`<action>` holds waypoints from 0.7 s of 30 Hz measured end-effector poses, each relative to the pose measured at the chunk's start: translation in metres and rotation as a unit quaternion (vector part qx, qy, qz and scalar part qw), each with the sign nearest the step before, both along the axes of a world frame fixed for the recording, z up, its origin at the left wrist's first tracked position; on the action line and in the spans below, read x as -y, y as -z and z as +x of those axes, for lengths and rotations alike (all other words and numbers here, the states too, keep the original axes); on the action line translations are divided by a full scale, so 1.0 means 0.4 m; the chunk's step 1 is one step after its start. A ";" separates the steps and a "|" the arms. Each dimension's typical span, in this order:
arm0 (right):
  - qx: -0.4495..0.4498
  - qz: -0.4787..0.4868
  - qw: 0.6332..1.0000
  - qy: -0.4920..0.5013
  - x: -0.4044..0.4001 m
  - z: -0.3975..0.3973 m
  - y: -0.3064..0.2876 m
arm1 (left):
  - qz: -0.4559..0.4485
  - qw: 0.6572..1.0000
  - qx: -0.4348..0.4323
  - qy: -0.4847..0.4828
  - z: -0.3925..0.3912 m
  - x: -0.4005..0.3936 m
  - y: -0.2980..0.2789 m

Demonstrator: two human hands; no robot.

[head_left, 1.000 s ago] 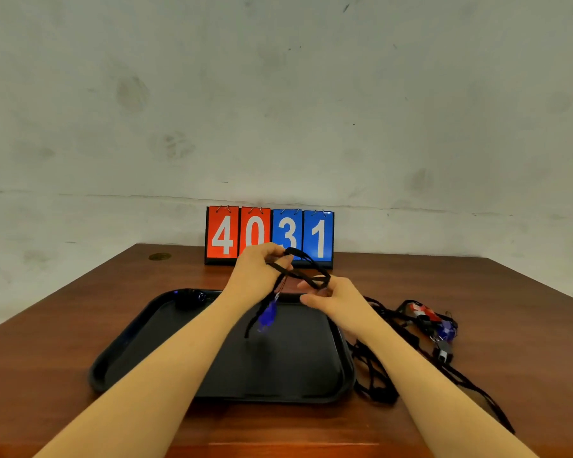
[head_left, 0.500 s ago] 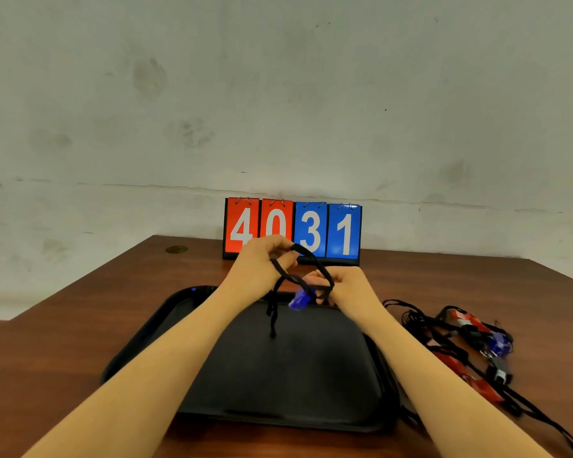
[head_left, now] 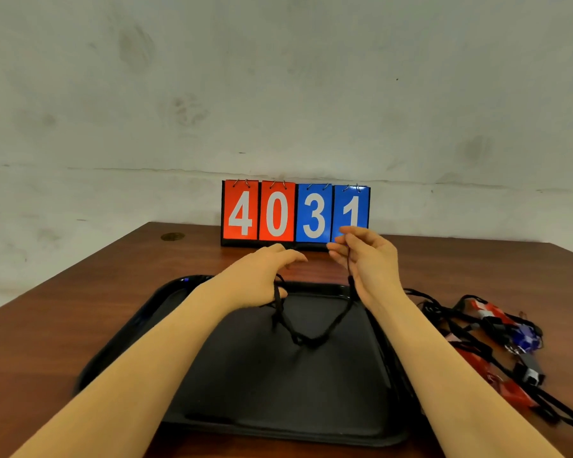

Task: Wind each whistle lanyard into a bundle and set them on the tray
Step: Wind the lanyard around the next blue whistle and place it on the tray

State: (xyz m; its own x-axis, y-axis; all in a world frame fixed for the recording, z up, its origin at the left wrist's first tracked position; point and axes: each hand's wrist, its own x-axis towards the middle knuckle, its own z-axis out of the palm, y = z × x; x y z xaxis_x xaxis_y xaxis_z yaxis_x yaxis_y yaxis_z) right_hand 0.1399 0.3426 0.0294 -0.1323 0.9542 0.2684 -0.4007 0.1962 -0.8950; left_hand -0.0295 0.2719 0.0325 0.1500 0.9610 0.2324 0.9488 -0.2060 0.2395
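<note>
1. Drawn apart since half a second ago: both hands, then close together over the tray's far half with the cord looped between them, now separated, with the black lanyard [head_left: 311,328] stretched into a sagging V from one to the other.
2. Left hand [head_left: 262,276]: held palm down above the far edge of the black tray [head_left: 119,352], fingers curled downward, cord wrapped or gripped at the underside of the fingers; exact hold hidden beneath the hand.
3. Right hand [head_left: 368,259]: raised a little higher and to the right, palm turned toward the left, thumb and forefinger pinching the cord's other end, remaining fingers loosely spread and relaxed.
4. Lowest point of the V: hanging just above the tray's middle, or touching it; cannot tell which.
5. Blue whistle seen at the cord earlier: no longer made out anywhere along the lanyard or in either hand.
6. Tangled on the wooden table [head_left: 80,292], right of the tray and behind the right forearm: pile of lanyards [head_left: 497,345] with red, blue and grey whistles, black cords trailing toward the near right corner.
7. Standing upright at the table's far edge against the wall: flip scoreboard [head_left: 295,213], reading 4 0 in red and 3 1 in blue, partly overlapped at its lower right by the right hand's fingertips.
</note>
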 end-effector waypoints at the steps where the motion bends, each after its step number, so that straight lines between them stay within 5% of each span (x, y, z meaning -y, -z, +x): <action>1: 0.032 0.015 0.999 0.005 -0.002 0.001 0.003 | -0.025 1.000 -0.019 -0.002 -0.001 -0.004 -0.006; 6: 0.228 0.136 0.964 -0.008 0.023 0.001 -0.003 | 0.003 0.994 0.112 0.016 0.017 -0.020 -0.040; 11: 0.237 0.179 0.952 -0.079 0.039 0.002 0.005 | 0.033 0.979 0.197 0.034 0.047 -0.028 -0.005; 21: 0.262 0.211 0.941 -0.041 0.032 0.000 0.028 | 0.059 0.966 0.253 0.013 0.037 -0.019 0.049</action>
